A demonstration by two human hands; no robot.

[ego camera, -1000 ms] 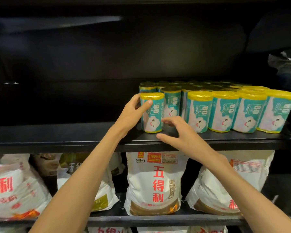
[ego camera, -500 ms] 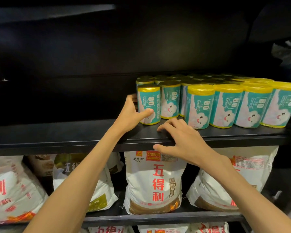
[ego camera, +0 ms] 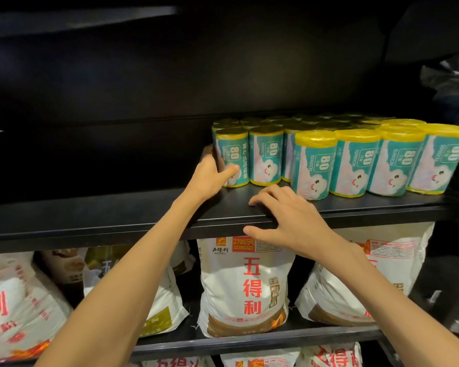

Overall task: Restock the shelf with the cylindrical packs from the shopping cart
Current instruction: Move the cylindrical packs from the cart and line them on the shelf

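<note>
A black shelf [ego camera: 117, 215] is seen from the head view, its right half stocked with upright cylindrical packs [ego camera: 355, 162] in teal wrappers with yellow tops and bases, set several rows deep. On each wrapper a white cloud face is printed, with "80" in a box and "50X60CM" beside it, the print running sideways. The leftmost front pack [ego camera: 232, 157] is gripped low on its left side by the left hand [ego camera: 210, 176], the thumb laid across its face near the base and the fingers curled behind it; it stands on the shelf, touching the next pack [ego camera: 265, 156]. The right hand [ego camera: 286, 221] holds nothing: its fingers are bent and spread, the fingertips resting on the shelf board near the front edge, just before the packs, and the thumb reaching below the shelf lip. On the shelf below, white flour bags are stacked; the central bag [ego camera: 247, 287] is marked "五得利" in red, "WUDELI" beneath a small logo, and "2700万吨" on a red panel. A bag to the left [ego camera: 157, 308] is marked "5kg". The shopping cart is out of frame.
</note>
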